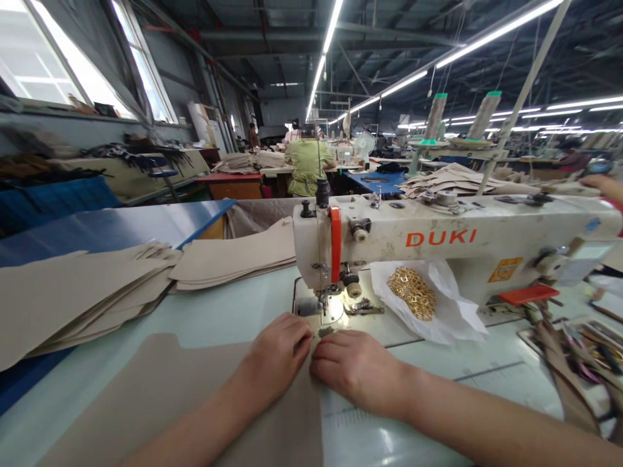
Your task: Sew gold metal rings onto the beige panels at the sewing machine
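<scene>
A large flat beige panel lies on the pale table in front of the white sewing machine. My left hand rests over it, fingers closed on its edge just short of the needle. Close beside, my right hand is curled at the panel's right edge, its fingertips partly hidden. A small greyish piece shows between the hands and the presser foot. The machine's lamp lights the needle plate.
Stacked beige panels lie at the left, with another stack behind. Gold-coloured metal fittings sit on white paper under the machine arm. Tools and straps crowd the right. A person in green is farther back.
</scene>
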Motion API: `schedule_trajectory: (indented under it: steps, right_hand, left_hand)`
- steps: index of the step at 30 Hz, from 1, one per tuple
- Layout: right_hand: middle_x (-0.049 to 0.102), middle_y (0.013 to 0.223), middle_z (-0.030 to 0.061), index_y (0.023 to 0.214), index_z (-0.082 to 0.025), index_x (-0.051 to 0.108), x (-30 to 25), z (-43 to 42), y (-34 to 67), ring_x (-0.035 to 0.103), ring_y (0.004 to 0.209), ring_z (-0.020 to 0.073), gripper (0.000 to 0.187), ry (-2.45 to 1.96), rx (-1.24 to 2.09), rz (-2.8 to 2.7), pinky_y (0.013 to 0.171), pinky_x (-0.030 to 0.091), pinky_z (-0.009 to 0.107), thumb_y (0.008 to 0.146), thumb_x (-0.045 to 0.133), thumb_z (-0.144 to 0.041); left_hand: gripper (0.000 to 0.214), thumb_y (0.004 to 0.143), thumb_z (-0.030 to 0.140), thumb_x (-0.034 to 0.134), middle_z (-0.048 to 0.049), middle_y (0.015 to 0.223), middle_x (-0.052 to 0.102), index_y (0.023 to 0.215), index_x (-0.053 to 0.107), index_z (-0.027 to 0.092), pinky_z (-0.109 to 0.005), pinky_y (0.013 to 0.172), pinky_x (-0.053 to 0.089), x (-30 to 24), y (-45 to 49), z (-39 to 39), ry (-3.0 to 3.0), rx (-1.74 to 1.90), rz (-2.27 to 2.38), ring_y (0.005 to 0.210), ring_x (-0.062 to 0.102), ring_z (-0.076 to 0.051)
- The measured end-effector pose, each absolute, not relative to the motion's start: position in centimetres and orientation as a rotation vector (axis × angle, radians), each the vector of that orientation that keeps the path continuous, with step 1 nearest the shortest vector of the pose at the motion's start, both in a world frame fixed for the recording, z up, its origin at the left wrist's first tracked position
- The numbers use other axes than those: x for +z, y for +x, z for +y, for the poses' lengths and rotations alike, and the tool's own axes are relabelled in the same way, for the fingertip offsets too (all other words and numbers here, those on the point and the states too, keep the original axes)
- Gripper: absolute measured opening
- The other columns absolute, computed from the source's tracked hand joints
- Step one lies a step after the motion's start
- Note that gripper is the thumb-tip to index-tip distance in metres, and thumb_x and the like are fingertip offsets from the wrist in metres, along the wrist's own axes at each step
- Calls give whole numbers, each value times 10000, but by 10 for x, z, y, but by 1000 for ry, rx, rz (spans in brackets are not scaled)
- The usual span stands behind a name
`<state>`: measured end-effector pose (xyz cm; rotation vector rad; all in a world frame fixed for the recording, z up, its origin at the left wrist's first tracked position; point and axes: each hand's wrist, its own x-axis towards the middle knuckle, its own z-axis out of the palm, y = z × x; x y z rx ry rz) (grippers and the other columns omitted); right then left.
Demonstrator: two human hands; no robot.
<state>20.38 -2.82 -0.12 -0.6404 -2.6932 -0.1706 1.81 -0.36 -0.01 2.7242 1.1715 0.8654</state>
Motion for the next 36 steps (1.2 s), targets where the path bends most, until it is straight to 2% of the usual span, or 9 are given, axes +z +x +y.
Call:
schedule_trajectory:
  steps: [7, 23, 30, 36]
  right_hand:
    - [619, 838, 48, 807, -148, 585, -4, -26, 204, 542, 810, 173, 207, -646, -27, -2672, 783, 448, 268, 936, 429, -190]
    - [615, 807, 54, 790, -146, 593, -5, -27, 205, 542, 798, 169, 243, -648, -10, -2632, 758, 460, 275, 942, 410, -193]
    - [613, 813, 53, 800, -149, 589, -5, -26, 203, 540, 792, 176, 221, -655, -26, -2620, 753, 460, 282, 938, 421, -191]
    - [620, 881, 70, 865, -141, 596, -7, -26, 201, 542, 877, 190, 147, -765, -94, -2569, 797, 457, 309, 921, 466, -181]
  left_hand:
    - [216, 854, 136, 452, -19, 670, 620, 675, 561, 188, -270, 625, 476, -5, 19, -4, 2762, 965, 1112, 679, 562, -162]
    - [217, 870, 137, 443, -15, 664, 621, 693, 561, 180, -261, 624, 481, -3, 22, -3, 2804, 1019, 1080, 673, 563, -157]
    - [205, 878, 145, 450, -20, 681, 624, 713, 566, 180, -264, 631, 486, -4, 22, -2, 2811, 989, 1078, 683, 564, -161]
    - [223, 899, 169, 435, -29, 715, 642, 732, 581, 178, -275, 649, 501, -2, 20, -5, 2783, 1009, 1040, 705, 577, -163]
